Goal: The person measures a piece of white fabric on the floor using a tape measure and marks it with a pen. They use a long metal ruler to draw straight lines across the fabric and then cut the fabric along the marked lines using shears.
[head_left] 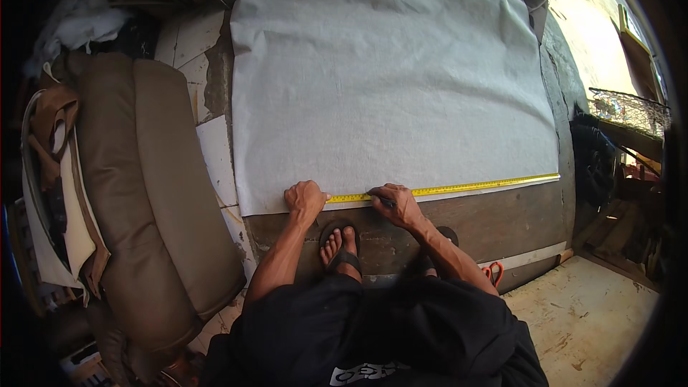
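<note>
A wide sheet of pale grey fabric (394,93) lies spread in front of me, wrinkled toward its far side. Along its near edge stretches a yellow tape measure (466,187), pulled out straight to the fabric's right corner. My left hand (306,199) is closed on the tape's left end; whatever sits inside the fist is hidden. Pinched in my right hand (398,206) is a dark pen-like marker (383,199), its tip down at the tape and fabric edge. The right hand rests beside the middle of the tape.
Brown padded cushions (154,193) are stacked at the left, with leather-like scraps (68,193) beside them. Under the fabric is a dark board (494,218). Orange-handled scissors (493,272) lie by my right forearm. A wire basket (627,110) stands at the far right.
</note>
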Motion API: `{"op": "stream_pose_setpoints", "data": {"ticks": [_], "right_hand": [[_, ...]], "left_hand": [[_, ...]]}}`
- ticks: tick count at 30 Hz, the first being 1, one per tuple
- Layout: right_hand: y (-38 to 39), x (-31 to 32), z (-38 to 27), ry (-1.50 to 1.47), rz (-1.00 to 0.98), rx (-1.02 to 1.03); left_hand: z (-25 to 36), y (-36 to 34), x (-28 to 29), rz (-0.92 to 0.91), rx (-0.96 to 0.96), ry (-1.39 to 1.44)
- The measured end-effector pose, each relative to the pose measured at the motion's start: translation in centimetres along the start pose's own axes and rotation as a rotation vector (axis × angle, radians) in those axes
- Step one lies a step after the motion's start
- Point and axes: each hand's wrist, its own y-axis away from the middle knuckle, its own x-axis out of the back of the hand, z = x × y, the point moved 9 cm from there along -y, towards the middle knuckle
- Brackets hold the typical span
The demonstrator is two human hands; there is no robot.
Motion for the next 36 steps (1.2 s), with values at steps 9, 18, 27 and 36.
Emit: {"op": "stream_pose_setpoints", "data": {"ticks": [9, 18, 27, 36], "right_hand": [[1.6, 8.4, 0.4, 0.207, 0.423, 0.004], [12.2, 21.9, 10.8, 0.779, 0.817, -0.258], [16.7, 19.6, 13.8, 0.758, 0.418, -0.408], [20.6, 25.6, 13.2, 0.686, 0.685, -0.797]], "left_hand": [[0.2, 0.5, 0.7, 0.0, -0.153, 0.169], [-3.8, -0.9, 1.6, 0.461, -0.374, 0.396], [-8.9, 0.5, -2.4, 0.28, -0.287, 0.33], [-12.4, 3.8, 0.9, 0.456, -0.092, 0.505]]}}
